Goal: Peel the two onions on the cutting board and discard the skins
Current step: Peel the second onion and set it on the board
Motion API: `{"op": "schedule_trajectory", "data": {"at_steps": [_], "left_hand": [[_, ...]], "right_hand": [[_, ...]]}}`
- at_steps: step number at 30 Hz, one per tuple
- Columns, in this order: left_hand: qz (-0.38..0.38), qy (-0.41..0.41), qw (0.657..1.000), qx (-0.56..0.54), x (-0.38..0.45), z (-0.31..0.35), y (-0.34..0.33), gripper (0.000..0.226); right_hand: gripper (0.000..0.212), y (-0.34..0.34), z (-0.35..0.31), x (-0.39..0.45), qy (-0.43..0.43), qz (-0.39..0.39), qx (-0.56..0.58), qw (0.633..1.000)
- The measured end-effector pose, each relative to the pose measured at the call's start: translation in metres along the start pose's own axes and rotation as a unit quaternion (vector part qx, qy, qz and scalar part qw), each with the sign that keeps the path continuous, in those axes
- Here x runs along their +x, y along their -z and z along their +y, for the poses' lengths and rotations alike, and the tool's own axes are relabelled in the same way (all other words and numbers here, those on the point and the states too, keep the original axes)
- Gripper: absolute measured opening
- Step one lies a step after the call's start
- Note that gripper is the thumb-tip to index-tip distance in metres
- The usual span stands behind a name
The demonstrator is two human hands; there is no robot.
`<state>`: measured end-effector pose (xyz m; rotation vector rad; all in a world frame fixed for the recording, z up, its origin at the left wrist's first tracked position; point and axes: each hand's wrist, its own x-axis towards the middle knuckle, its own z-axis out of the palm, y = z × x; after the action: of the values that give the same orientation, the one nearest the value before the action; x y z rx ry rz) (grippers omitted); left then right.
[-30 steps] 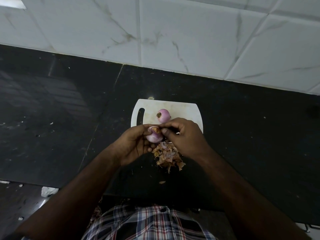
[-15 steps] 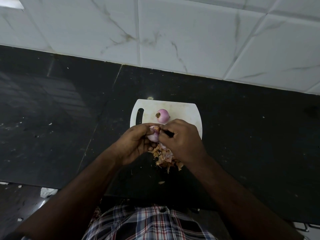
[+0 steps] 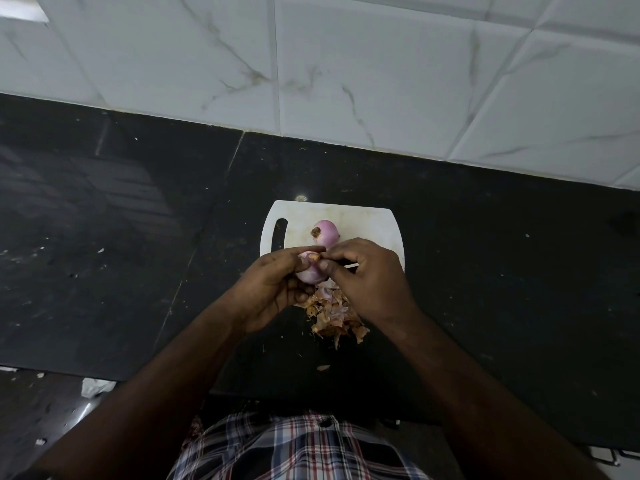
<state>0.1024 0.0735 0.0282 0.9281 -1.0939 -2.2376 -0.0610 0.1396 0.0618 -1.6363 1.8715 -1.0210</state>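
Right hand [image 3: 369,278] is covering the cutting board [image 3: 367,223]'s near edge; fingertips are pinching at the held onion [image 3: 309,271]'s top, exact grip hard to read. Left hand [image 3: 273,289] is cupping that onion, pale pink, glossy, mostly bare. Second onion [image 3: 326,233] is sitting on the white plastic board at 12 o'clock, root end facing 9. Papery brown skins [image 3: 334,315] are lying piled at 6 o'clock on the black stone counter [image 3: 104,254].

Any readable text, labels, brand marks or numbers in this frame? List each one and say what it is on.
None. No writing shows on the white cutting board, the two onions, the pile of skins, the dark counter, the marbled wall tiles or the plaid shirt.
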Motion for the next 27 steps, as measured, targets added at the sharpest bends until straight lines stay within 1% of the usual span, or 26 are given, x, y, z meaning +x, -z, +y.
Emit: {"op": "schedule_trajectory", "data": {"at_steps": [2,6,9,11,12,14,15,18,23,27], "left_hand": [[-0.001,-0.001,1.0,-0.003,0.0,0.0,-0.001,0.047],[0.0,0.002,1.0,0.002,0.001,0.002,-0.001,0.048],[-0.015,0.012,1.0,-0.008,-0.002,0.004,0.001,0.05],[-0.025,0.017,0.999,-0.021,-0.003,0.006,0.002,0.051],[-0.027,0.016,0.999,-0.024,-0.004,0.006,0.003,0.051],[-0.027,0.013,0.999,-0.024,-0.004,0.006,0.002,0.051],[-0.024,0.011,0.999,-0.026,-0.004,0.006,0.001,0.05],[-0.006,0.0,0.999,-0.034,-0.005,0.007,-0.002,0.042],[0.011,-0.023,0.999,-0.025,-0.004,0.005,-0.003,0.029],[0.003,-0.03,0.999,-0.012,-0.001,0.005,-0.004,0.028]], "right_hand": [[0.011,0.0,-0.001,0.0,0.001,0.007,-0.019,1.0],[0.011,-0.004,-0.003,-0.002,0.015,-0.004,-0.078,0.997],[0.008,-0.004,0.002,-0.001,0.0,-0.01,-0.083,0.996],[0.009,0.002,0.006,0.002,-0.024,-0.009,-0.059,0.998],[0.01,0.005,0.006,0.003,-0.037,-0.014,-0.03,0.999],[0.018,0.01,0.002,0.003,-0.054,-0.037,0.028,0.997],[0.02,0.01,0.0,0.002,-0.052,-0.047,0.033,0.997],[0.021,0.007,-0.004,0.0,-0.057,-0.037,0.007,0.998],[0.012,0.005,-0.008,-0.003,-0.081,-0.012,-0.016,0.997],[0.013,-0.001,-0.012,-0.003,-0.072,-0.015,-0.064,0.995]]}}
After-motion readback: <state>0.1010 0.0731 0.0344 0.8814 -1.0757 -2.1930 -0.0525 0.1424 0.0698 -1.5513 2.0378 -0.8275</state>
